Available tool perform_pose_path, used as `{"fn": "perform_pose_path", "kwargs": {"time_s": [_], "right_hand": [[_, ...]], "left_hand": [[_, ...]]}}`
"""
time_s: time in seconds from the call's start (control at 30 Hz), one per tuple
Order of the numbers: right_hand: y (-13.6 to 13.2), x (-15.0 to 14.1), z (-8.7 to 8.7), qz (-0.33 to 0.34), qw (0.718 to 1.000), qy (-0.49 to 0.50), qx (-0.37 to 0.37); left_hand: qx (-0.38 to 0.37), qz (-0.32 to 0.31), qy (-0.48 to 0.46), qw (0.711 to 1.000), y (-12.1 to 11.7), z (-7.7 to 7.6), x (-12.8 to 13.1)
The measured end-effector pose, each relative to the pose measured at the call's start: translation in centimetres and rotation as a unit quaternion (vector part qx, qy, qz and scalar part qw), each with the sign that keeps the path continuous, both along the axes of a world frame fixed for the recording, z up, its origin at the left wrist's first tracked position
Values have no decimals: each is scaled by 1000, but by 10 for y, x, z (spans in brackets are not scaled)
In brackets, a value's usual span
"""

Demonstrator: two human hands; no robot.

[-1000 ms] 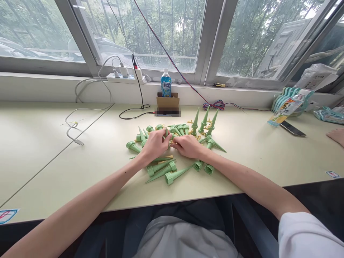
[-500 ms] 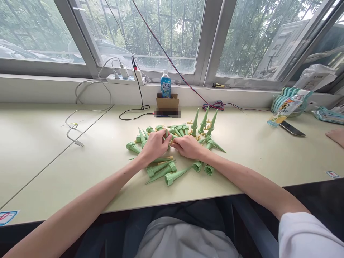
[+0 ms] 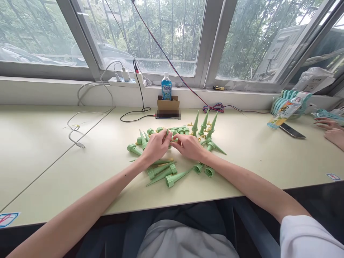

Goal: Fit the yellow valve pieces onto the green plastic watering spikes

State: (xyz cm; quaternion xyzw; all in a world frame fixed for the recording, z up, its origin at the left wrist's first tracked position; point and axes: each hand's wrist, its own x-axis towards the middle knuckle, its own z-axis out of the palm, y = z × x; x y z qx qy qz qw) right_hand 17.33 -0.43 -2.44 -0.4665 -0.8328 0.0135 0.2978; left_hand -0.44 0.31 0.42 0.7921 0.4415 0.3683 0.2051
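My left hand (image 3: 156, 146) is closed around a green plant watering spike (image 3: 168, 133), largely covered by the fingers. My right hand (image 3: 189, 147) meets it from the right, thumb and fingertips pinched at a small yellow valve (image 3: 172, 141) on the spike's side; the fingers hide most of it. Around both hands lie several loose green spikes, among them one with its threaded cap end (image 3: 170, 181) toward me. Just beyond my right hand, three spikes with yellow valves stand point up, including a middle one (image 3: 204, 124).
A blue bottle (image 3: 166, 87) stands in a small cardboard box (image 3: 168, 105) by the window ledge. Cables (image 3: 213, 107) run over the table. To the right are a tilted drink bottle (image 3: 285, 111), a phone (image 3: 292, 130) and another person's hand (image 3: 334, 133).
My right fingers have loosened and shifted slightly at the valve, while my left hand keeps its hold. The other person's hands have come further into view at the right edge.
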Motion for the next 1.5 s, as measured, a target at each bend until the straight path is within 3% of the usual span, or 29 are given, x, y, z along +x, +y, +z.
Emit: {"fn": "perform_pose_path", "kwargs": {"time_s": [0.27,0.53,0.8,1.1,1.3,1.5], "right_hand": [[0,-1,-2,5,998,5,55],[3,0,-5,46,992,33,110],[5,10,9,-42,987,79,137],[17,32,20,-102,956,149,230],[26,47,21,-160,947,119,252],[31,50,16,-143,952,118,242]], "left_hand": [[75,-27,32,996,-3,-1,4],[69,-108,8,992,-10,4,5],[68,-53,22,996,-8,2,3],[68,-57,17,996,-9,3,4],[71,-63,25,995,-7,2,3],[76,-65,36,994,-6,2,4]]}}
